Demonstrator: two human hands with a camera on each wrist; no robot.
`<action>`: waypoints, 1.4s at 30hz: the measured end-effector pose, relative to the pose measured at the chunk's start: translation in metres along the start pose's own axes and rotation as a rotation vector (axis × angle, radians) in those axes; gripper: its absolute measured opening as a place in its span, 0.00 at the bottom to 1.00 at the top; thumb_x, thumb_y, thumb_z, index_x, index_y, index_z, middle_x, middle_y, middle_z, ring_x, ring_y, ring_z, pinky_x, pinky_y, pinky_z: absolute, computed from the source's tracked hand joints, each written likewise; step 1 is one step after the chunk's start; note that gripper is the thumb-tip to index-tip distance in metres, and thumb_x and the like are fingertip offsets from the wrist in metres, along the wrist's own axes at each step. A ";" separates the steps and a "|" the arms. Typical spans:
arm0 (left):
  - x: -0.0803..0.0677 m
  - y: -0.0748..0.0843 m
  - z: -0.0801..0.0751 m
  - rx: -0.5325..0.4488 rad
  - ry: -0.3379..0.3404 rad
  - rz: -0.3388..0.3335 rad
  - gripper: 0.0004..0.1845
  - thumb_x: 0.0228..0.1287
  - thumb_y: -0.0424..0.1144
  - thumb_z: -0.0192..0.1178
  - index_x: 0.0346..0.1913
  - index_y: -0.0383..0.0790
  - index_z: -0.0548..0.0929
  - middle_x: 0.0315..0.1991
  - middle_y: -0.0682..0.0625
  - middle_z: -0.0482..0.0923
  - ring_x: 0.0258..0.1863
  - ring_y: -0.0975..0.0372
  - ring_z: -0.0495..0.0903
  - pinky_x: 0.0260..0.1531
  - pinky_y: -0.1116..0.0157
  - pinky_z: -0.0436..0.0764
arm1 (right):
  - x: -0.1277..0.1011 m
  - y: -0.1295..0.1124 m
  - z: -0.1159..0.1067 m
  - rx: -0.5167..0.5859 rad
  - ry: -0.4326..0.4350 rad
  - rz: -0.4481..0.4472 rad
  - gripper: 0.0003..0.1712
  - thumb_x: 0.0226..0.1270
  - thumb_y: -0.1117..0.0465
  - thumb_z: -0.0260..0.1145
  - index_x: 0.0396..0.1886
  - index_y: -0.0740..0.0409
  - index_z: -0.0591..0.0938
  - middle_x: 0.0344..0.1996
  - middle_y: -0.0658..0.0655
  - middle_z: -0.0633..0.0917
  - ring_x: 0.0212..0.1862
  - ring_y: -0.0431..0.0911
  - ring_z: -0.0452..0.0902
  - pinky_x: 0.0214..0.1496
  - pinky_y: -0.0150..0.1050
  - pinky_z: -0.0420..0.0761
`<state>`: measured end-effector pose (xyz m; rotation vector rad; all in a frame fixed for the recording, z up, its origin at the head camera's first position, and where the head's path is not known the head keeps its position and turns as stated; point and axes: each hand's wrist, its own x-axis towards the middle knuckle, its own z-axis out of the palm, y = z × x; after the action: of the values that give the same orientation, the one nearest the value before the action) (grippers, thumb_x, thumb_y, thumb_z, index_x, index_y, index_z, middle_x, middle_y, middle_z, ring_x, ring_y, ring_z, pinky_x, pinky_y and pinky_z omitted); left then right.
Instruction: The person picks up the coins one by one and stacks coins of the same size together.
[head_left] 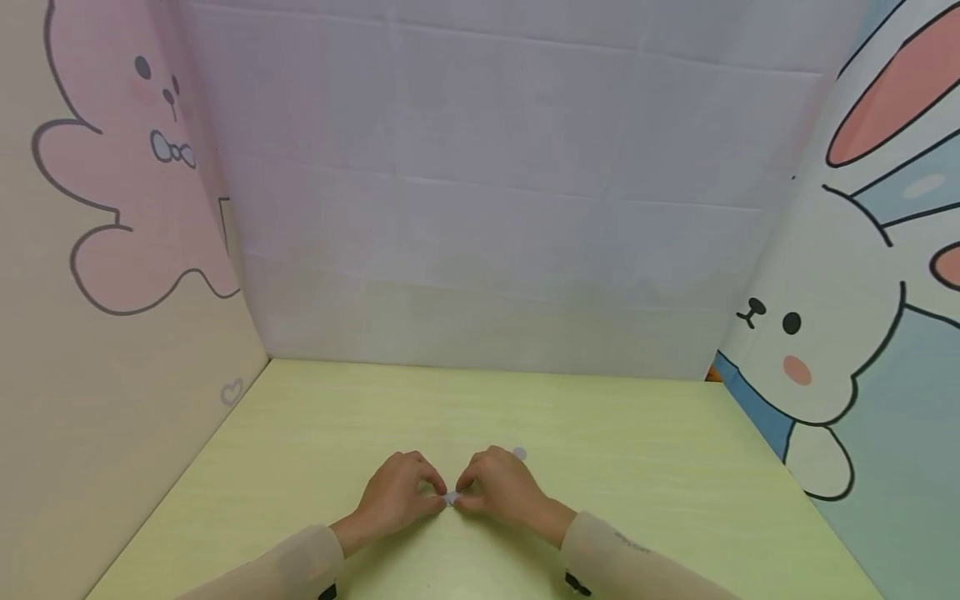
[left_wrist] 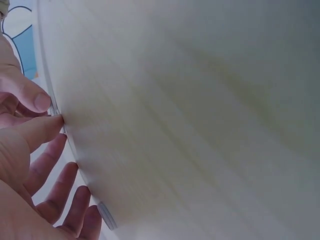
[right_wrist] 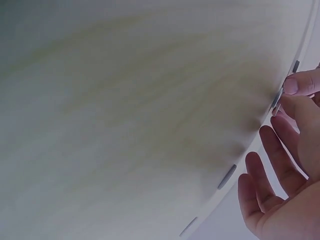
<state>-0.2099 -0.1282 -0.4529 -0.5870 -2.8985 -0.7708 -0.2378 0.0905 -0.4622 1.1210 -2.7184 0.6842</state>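
Observation:
In the head view my left hand (head_left: 399, 495) and right hand (head_left: 506, 492) meet low over the yellow table, fingertips almost together. Between them is a small pale grey flat piece (head_left: 451, 497), each hand pinching one side with thumb and index finger. Most of the piece is covered by fingertips, and its exact kind does not show. From the right wrist, the piece (right_wrist: 276, 101) appears as a thin, shiny edge at the tips of thumb and finger. The other fingers of both hands are spread and slightly bent. Just beyond my right hand lies a light grey round disc (head_left: 520, 453).
The pale yellow table (head_left: 360, 408) has a white cloth wall (head_left: 487, 208) behind it and cartoon-printed side walls. Edge-on, a grey disc (left_wrist: 107, 216) shows by the left fingers; the right wrist view has another dark disc (right_wrist: 227, 176) and a paler one (right_wrist: 188, 227).

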 end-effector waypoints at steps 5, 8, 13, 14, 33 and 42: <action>0.000 0.000 -0.001 -0.013 -0.001 0.001 0.07 0.53 0.45 0.83 0.30 0.56 0.93 0.39 0.60 0.84 0.42 0.61 0.78 0.40 0.58 0.81 | 0.001 -0.003 -0.001 0.004 0.006 0.005 0.05 0.62 0.55 0.82 0.34 0.49 0.95 0.32 0.40 0.91 0.37 0.33 0.81 0.49 0.34 0.80; -0.001 0.000 -0.002 -0.016 0.000 0.005 0.07 0.53 0.45 0.83 0.30 0.56 0.93 0.39 0.60 0.84 0.41 0.61 0.78 0.40 0.59 0.81 | 0.001 -0.004 0.000 0.007 0.009 0.012 0.05 0.61 0.55 0.83 0.34 0.49 0.95 0.32 0.41 0.91 0.37 0.33 0.80 0.48 0.33 0.79; -0.001 -0.001 -0.002 -0.017 -0.001 0.010 0.07 0.53 0.45 0.83 0.30 0.56 0.93 0.38 0.60 0.84 0.42 0.61 0.78 0.40 0.57 0.82 | 0.003 -0.005 0.002 0.004 0.006 0.019 0.06 0.60 0.53 0.83 0.34 0.48 0.95 0.32 0.40 0.90 0.37 0.33 0.79 0.47 0.32 0.79; -0.001 -0.001 -0.002 -0.017 -0.001 0.009 0.07 0.53 0.45 0.83 0.30 0.56 0.93 0.38 0.60 0.84 0.42 0.60 0.78 0.40 0.57 0.82 | 0.003 -0.005 0.002 0.005 0.006 0.020 0.06 0.60 0.53 0.83 0.34 0.48 0.95 0.32 0.40 0.90 0.37 0.33 0.79 0.47 0.32 0.79; -0.004 -0.005 0.003 -0.049 0.003 -0.013 0.08 0.53 0.45 0.84 0.30 0.57 0.92 0.39 0.62 0.84 0.43 0.60 0.78 0.40 0.57 0.81 | 0.000 -0.004 0.006 0.035 -0.018 0.060 0.08 0.60 0.55 0.84 0.37 0.49 0.95 0.32 0.40 0.91 0.36 0.32 0.78 0.46 0.32 0.78; -0.010 -0.009 0.013 -0.064 0.015 -0.010 0.08 0.52 0.44 0.84 0.29 0.56 0.92 0.39 0.61 0.84 0.43 0.60 0.78 0.40 0.58 0.81 | -0.006 -0.004 0.012 0.023 -0.017 0.074 0.07 0.57 0.57 0.84 0.36 0.50 0.95 0.32 0.42 0.91 0.37 0.35 0.78 0.46 0.34 0.76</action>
<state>-0.2042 -0.1324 -0.4702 -0.5714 -2.8746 -0.8687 -0.2301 0.0868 -0.4731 1.0409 -2.7854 0.7211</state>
